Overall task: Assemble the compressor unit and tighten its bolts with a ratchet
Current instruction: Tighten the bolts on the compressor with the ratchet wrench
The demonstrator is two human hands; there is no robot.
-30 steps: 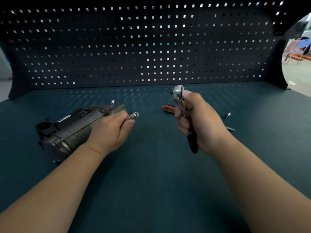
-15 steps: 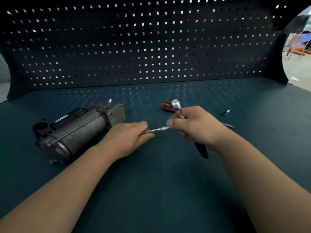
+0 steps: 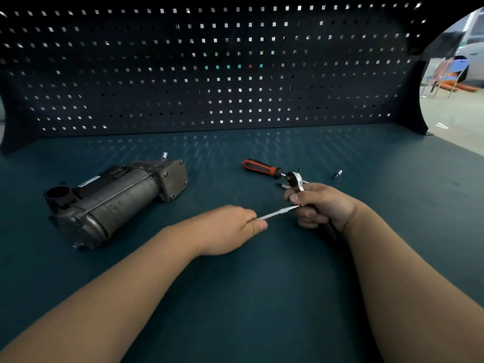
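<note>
Bench (image 3: 235, 297): compressor (image 3: 112, 200), ratchet (image 3: 294, 178), rod (image 3: 277, 213), one each

Rod (image 3: 277, 213) now meets ratchet (image 3: 293, 178) — both lowered.

No text can be read anywhere. The one label is a narrow white sticker (image 3: 88, 181) on the black top of the dark grey cylindrical metal compressor unit (image 3: 117, 203) (its print is only a dark smear, too small to make out). The chrome-headed, black-handled ratchet (image 3: 294, 178) and the slim silver metal extension bar (image 3: 277, 213) show glare, no legible marking.
</note>
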